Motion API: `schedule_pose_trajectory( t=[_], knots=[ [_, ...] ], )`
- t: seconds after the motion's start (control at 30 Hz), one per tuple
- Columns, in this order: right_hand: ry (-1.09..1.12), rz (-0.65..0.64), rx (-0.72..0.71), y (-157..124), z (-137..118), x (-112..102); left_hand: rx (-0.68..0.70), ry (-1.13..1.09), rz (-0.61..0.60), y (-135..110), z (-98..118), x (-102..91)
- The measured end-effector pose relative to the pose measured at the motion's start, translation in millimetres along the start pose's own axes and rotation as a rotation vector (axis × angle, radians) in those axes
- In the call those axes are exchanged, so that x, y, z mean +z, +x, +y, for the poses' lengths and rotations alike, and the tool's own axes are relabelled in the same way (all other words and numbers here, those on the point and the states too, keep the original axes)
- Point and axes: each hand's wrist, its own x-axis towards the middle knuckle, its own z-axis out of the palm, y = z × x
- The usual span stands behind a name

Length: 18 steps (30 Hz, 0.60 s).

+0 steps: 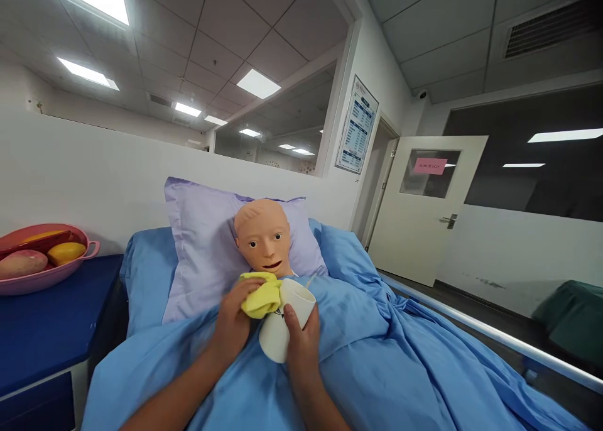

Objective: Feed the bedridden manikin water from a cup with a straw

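Gripping a yellow cloth (258, 298) in the left hand (233, 327) — fingers curled shut around it, held just under the chin of the manikin (262, 237). Clasping a white cup (281, 324) in the right hand (301, 346), thumb laid across the wall, mouth tilted toward 1 o'clock, touching the cloth at its 3 o'clock side. Behind the manikin head, a lilac pillow (198, 255); over the body, a blue blanket (377, 355). At 9 o'clock of the pillow — a pink basin (47, 279) of fruit on a blue cabinet (51, 324).
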Motion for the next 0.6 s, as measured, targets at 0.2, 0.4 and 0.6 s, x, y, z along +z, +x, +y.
schedule_pose_trajectory(
  t=[0.2, 0.4, 0.6],
  knots=[
    [-0.101, -0.065, -0.053, -4, -6, 0, -0.687, -0.604, 0.557, -4, 33, -13.6],
    [-0.114, -0.163, -0.061, -8, -8, 3, -0.905, -0.818, 0.575, -23, -20, -25.1],
    [-0.137, -0.19, -0.064, -12, -14, 7, -0.919, -0.921, 0.486, -35, -36, -31.9]
  ],
)
